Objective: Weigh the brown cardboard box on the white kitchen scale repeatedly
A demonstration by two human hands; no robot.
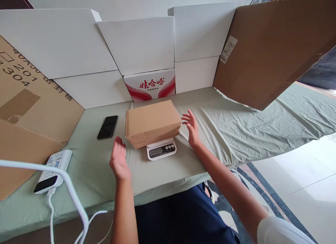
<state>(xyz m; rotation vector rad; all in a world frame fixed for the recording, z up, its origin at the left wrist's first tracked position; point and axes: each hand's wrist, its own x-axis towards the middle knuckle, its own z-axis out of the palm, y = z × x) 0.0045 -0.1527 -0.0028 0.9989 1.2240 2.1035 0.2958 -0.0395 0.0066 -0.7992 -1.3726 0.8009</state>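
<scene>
A closed brown cardboard box [153, 119] rests on a small white digital kitchen scale [162, 150], slightly askew and overhanging it. The box hides the scale's platform; the display and several buttons show at the front, and I cannot read a number. To the left of the box, and apart from it, my left hand [120, 159] is held with fingers stretched out and nothing in it. My right hand [192, 127] is just off the box's right end, its fingers spread and holding nothing.
A black phone [107, 127] lies left of the box. Farther left are a white power bank [54, 171] and a white cable [70, 188]. White boxes [139, 44] line the back, with a red-and-white carton [150, 85]. Large brown cardboard [267, 51] stands at right, more at left.
</scene>
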